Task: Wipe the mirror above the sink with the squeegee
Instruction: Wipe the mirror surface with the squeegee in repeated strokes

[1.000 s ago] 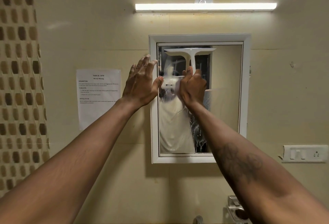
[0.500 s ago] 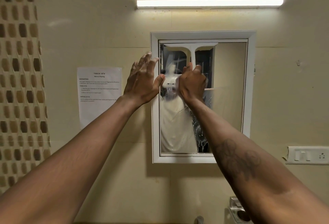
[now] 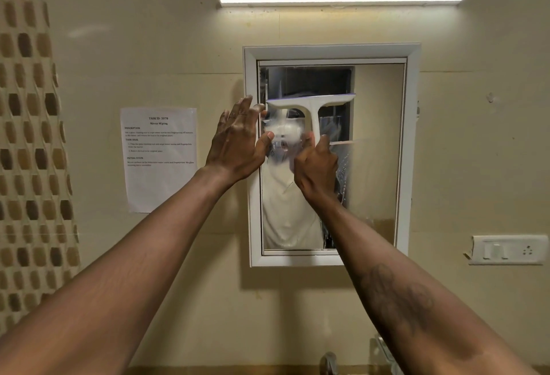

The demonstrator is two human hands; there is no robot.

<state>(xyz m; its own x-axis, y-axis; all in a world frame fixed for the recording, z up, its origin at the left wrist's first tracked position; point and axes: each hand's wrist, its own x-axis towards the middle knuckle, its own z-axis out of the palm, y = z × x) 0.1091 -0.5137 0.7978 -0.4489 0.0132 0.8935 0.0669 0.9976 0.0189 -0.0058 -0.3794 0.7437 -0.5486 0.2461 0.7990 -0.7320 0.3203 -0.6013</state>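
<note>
We hold the white squeegee (image 3: 311, 106) against the mirror (image 3: 378, 148), its blade level across the upper left part of the glass, a little below the mirror's top edge. Our right hand (image 3: 317, 167) is clenched around the squeegee's handle, just under the blade. Our left hand (image 3: 235, 145) grasps nothing, fingers spread, resting flat at the mirror's white frame (image 3: 253, 225) on its left side. Left of the mirror, a printed sheet (image 3: 159, 160) is stuck on the wall.
</note>
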